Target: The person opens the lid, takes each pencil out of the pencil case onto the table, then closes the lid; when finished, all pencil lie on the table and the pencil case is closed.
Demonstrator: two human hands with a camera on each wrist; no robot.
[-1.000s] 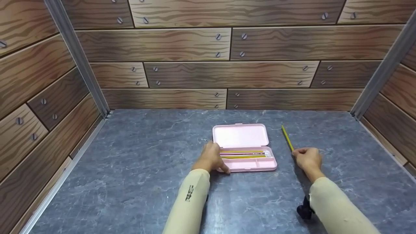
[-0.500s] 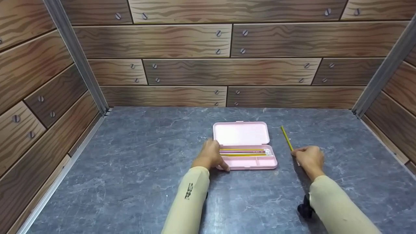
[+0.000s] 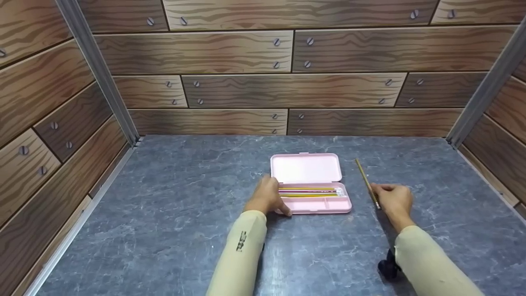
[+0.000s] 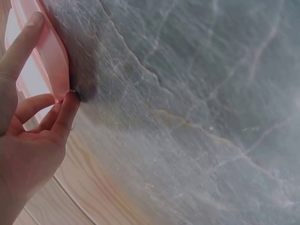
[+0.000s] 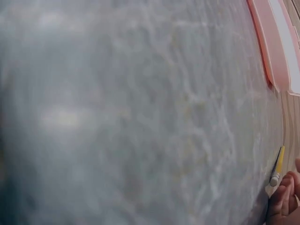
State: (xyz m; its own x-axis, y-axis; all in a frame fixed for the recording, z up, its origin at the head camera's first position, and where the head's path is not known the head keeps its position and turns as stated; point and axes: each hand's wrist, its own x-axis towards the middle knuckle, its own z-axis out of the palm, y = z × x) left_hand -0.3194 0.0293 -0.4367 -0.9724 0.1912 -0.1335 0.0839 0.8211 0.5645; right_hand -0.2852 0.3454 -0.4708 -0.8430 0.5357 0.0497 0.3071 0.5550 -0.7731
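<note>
A pink pencil case (image 3: 306, 168) lies with its lid folded back in the head view, several pencils (image 3: 308, 192) in its rear compartment. At its left end my left hand (image 3: 266, 195) grips the case, thumb at the front edge and fingers at the side. The left wrist view shows that hand's fingertips (image 4: 70, 96) against the pink case wall. To the right of the case, a single yellow pencil (image 3: 363, 174) lies on the table, eraser end toward me. My right hand (image 3: 393, 201) is beside it, fingertips right at its side; in the right wrist view the white eraser shows uncovered.
The grey marbled table (image 3: 185, 205) is walled by wood-print panels (image 3: 287, 53) at the back and both sides. Small divided sections form the front of the case. A black piece (image 3: 388, 265) hangs under the right sleeve (image 3: 431, 263).
My right hand has shifted slightly right, uncovering the pencil's near end with its eraser. The pencil has turned a duller side up. My left hand keeps its hold on the case.
</note>
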